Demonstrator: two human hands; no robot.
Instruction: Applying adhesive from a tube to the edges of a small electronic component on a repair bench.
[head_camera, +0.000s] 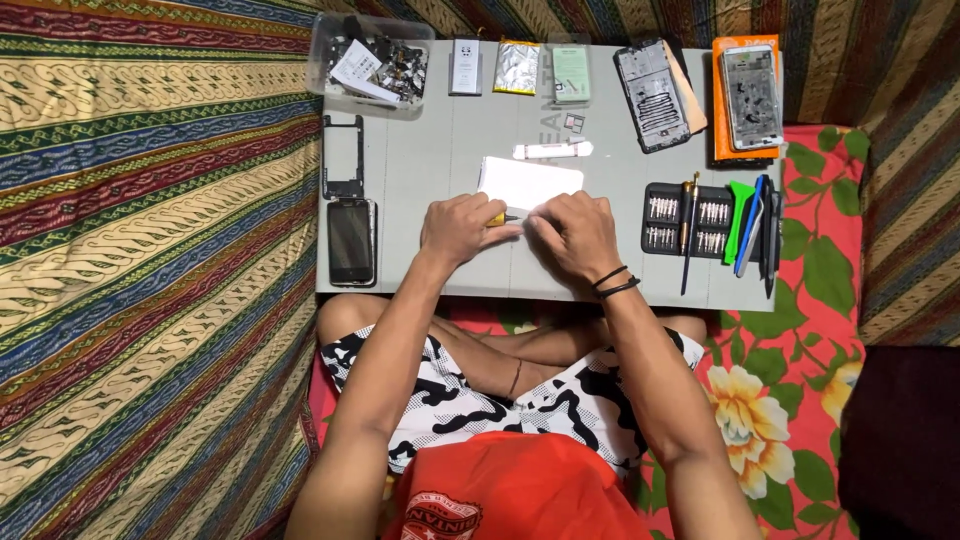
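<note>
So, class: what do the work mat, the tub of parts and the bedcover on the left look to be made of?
Work mat: probably rubber or silicone, matte grey, no glare. Tub of parts: clear plastic; the contents show through its walls. Bedcover: woven cloth with a printed striped pattern; soft folds show. The left hand holds a yellow-handled tool, seemingly plastic.

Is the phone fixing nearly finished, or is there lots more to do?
Done: phones are already opened, with a bare frame, an opened phone body and small parts laid out on the grey board. In hand: the left hand holds a yellow-handled tool against a white piece, which the right hand steadies. Left: nothing looks put back together, so probably plenty remains.
</note>
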